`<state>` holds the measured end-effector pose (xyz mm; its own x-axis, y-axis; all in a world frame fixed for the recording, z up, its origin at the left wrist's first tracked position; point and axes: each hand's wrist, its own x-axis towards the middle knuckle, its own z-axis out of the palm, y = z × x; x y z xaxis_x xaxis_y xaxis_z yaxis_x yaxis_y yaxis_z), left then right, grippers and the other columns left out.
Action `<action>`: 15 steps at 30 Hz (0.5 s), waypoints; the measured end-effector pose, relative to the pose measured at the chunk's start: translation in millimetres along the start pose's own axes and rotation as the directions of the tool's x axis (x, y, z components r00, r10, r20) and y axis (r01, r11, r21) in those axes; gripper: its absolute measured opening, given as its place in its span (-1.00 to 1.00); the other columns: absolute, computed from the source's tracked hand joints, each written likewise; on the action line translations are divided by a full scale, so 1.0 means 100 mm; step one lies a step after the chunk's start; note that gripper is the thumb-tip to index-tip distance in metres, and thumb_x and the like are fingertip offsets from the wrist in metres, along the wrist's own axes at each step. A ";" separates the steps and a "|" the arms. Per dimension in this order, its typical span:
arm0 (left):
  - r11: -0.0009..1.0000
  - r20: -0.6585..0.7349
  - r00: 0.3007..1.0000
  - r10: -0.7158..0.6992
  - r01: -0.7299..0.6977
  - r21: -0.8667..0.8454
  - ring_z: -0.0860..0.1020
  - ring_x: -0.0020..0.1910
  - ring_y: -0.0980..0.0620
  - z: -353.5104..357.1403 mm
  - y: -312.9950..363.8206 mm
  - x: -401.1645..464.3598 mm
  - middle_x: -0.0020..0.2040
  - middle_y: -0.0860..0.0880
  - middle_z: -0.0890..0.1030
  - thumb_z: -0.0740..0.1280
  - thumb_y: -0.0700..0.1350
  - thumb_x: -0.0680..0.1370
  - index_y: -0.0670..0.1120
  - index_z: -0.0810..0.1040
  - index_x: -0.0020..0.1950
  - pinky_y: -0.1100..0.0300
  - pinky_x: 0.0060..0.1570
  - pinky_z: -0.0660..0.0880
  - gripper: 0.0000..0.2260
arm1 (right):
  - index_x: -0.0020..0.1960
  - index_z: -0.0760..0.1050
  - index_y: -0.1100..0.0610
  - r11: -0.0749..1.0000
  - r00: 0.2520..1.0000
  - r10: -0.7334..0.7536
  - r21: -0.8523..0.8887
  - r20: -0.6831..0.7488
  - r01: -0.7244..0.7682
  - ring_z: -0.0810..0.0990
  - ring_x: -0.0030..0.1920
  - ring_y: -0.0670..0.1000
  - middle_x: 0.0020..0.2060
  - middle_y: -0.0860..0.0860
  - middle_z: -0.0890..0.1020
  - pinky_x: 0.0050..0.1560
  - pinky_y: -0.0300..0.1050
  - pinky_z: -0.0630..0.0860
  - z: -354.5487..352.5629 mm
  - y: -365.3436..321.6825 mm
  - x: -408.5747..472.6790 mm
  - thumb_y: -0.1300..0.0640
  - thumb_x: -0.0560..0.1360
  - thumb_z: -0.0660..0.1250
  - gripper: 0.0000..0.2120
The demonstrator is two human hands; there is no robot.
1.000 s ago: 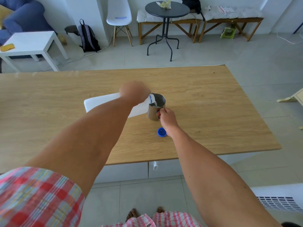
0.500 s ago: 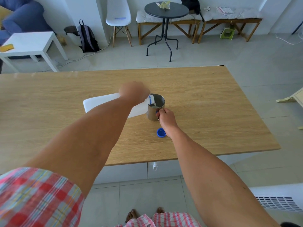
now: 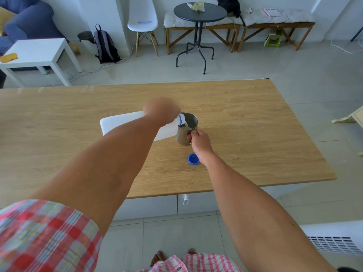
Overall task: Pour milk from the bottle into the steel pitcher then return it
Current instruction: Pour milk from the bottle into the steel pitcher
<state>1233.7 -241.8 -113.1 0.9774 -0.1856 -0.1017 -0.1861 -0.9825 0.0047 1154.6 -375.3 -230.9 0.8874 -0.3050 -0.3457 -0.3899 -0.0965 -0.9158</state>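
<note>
A white plastic milk bottle [image 3: 119, 122] lies tipped almost flat, its blue-ringed neck over the rim of the steel pitcher [image 3: 185, 137]. My left hand [image 3: 161, 110] grips the bottle near its neck. White milk shows inside the pitcher under the spout. The pitcher stands upright on the wooden table [image 3: 245, 134], and my right hand [image 3: 199, 142] holds its handle on the near right side. The bottle's blue cap [image 3: 193, 159] lies open side up on the table just in front of the pitcher, beside my right wrist.
Beyond the table's far edge stand a white side table [image 3: 37, 54], a white chair [image 3: 142, 22], a round black table [image 3: 200, 12] and a wooden bench [image 3: 275, 26]. A backpack [image 3: 105, 46] leans on the wall. A white vented unit [image 3: 334, 240] sits low right.
Both hands keep their grips. The bottle stays tipped over the pitcher in much the same pose; milk now shows inside the pitcher.
</note>
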 end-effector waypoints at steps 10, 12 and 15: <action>1.000 0.007 1.000 -0.019 0.019 -0.005 0.46 -0.34 -0.05 -0.02 0.01 -0.02 -0.23 -0.08 0.55 0.12 -0.02 0.62 -0.10 0.48 -0.22 0.12 -0.29 0.36 -0.71 | -0.17 0.47 0.13 1.000 1.000 -0.004 -0.011 0.001 0.004 0.44 -0.20 -0.01 -0.16 0.02 0.56 -0.16 -0.12 0.37 -0.01 -0.02 -0.02 0.15 0.69 0.09 -0.69; 1.000 0.005 1.000 -0.018 0.018 -0.002 0.47 -0.33 -0.05 -0.02 0.01 -0.02 -0.23 -0.08 0.56 0.12 -0.02 0.61 -0.09 0.48 -0.23 0.13 -0.29 0.35 -0.71 | -0.16 0.48 0.13 1.000 1.000 -0.005 -0.015 0.001 0.005 0.44 -0.21 0.00 -0.17 0.03 0.56 -0.16 -0.12 0.36 -0.01 -0.02 -0.02 0.14 0.69 0.09 -0.69; 1.000 0.007 1.000 -0.014 0.014 -0.002 0.51 -0.28 -0.08 -0.02 0.01 -0.01 -0.22 -0.07 0.55 0.13 -0.02 0.61 -0.09 0.47 -0.24 0.12 -0.27 0.37 -0.71 | -0.17 0.48 0.12 1.000 1.000 -0.005 -0.013 -0.001 0.005 0.44 -0.21 0.00 -0.17 0.03 0.56 -0.16 -0.11 0.36 0.00 -0.02 -0.02 0.13 0.69 0.10 -0.69</action>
<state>1232.5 -242.6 -111.3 0.9791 -0.1721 -0.1083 -0.1725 -0.9850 0.0055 1153.6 -374.9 -228.5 0.8890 -0.3051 -0.3415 -0.3891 -0.1102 -0.9146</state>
